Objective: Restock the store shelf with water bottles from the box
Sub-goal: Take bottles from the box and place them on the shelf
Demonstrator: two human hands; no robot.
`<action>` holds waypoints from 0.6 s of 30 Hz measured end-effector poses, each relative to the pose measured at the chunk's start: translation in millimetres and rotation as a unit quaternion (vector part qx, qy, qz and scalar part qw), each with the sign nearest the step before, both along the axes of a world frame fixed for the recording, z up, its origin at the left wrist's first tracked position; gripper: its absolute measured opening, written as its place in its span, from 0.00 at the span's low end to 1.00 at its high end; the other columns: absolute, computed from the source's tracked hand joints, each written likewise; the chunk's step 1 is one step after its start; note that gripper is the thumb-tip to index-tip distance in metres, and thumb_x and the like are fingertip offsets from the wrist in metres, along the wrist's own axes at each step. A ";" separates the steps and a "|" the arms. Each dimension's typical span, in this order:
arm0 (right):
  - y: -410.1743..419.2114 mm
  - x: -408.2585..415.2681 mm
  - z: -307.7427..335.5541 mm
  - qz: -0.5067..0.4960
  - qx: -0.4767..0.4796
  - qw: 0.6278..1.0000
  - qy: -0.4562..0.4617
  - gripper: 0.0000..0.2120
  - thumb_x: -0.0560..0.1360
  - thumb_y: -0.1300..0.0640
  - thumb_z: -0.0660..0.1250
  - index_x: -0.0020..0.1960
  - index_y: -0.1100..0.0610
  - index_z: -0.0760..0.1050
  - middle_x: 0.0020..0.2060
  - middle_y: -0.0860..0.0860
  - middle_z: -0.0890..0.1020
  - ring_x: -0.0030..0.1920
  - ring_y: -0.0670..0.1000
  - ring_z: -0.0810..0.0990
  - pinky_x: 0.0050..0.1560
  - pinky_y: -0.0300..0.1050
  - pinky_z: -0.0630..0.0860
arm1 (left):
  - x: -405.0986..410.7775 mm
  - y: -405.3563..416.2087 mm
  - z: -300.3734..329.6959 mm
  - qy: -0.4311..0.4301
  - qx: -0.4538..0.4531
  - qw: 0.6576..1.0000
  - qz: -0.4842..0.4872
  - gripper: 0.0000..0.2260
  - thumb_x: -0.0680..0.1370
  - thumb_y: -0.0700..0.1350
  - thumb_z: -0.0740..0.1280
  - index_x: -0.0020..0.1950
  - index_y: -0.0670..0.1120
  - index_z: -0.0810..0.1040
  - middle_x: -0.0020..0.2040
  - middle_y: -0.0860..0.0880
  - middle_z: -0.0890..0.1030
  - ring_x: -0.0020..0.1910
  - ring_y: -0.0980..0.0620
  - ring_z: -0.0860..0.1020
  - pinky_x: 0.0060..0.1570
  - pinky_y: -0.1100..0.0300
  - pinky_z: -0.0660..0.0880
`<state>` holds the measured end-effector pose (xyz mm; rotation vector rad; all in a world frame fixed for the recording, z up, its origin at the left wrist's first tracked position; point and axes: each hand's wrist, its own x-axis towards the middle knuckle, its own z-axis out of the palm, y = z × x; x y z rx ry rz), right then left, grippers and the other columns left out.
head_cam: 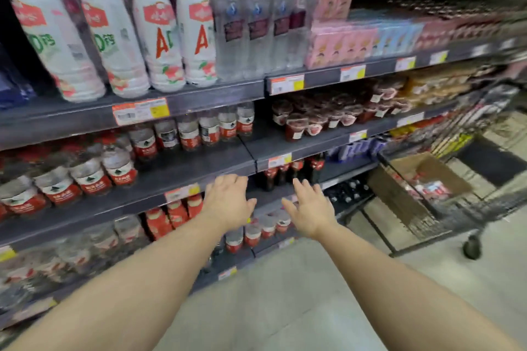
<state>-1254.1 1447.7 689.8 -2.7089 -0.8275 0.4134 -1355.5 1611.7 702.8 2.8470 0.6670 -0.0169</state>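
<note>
Dark grey metal shelving (199,164) is shown in tiers, running away to the right above and beyond both hands. A wire shopping cart (445,208) is seen to the right of the right-hand fingers, and a brown cardboard box (439,174) is carried in its basket; blurred red-and-clear items are visible inside the box. White milk-drink bottles (159,37) with pink caps are ranged on the top tier, far above the left-hand fingers, with clear bottles (256,23) with dark caps just to their right. Red-labelled water bottles (119,168) are lined up on the tier up and to the left of the left-hand fingers, and a bare stretch of that shelf lies directly above them. Dark cola bottles (288,174) are placed between and just beyond the two hands. The left hand (228,202) and the right hand (312,208) are extended toward the shelf edge, palms down, with fingers (228,181) spread and nothing grasped. Yellow-and-white price tags (139,111) are fixed along the shelf fronts.
</note>
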 end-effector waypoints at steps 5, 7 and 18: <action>-166.9 65.8 19.1 -0.095 -0.045 0.994 -0.015 0.31 0.80 0.38 0.51 0.79 0.47 0.47 0.79 0.49 0.49 0.78 0.56 0.45 0.76 0.57 0.49 | 106.6 -146.6 10.4 -0.025 0.020 0.992 -0.125 0.25 0.77 0.59 0.61 0.70 0.48 0.69 0.69 0.46 0.72 0.69 0.44 0.68 0.68 0.50 0.64; -217.8 88.5 24.1 -0.129 -0.056 0.990 -0.016 0.32 0.80 0.37 0.49 0.79 0.47 0.46 0.79 0.49 0.49 0.78 0.56 0.45 0.75 0.57 0.48 | 143.2 -193.8 16.5 -0.029 0.020 0.986 -0.166 0.25 0.77 0.59 0.62 0.70 0.48 0.69 0.69 0.47 0.72 0.69 0.44 0.68 0.68 0.49 0.64; -348.5 240.1 16.3 -0.256 -0.060 0.963 -0.049 0.31 0.80 0.38 0.50 0.78 0.47 0.48 0.79 0.50 0.50 0.78 0.58 0.46 0.76 0.59 0.46 | 354.8 -334.9 4.2 -0.005 0.030 0.956 -0.291 0.24 0.78 0.60 0.60 0.71 0.50 0.67 0.69 0.47 0.70 0.70 0.44 0.65 0.70 0.46 0.62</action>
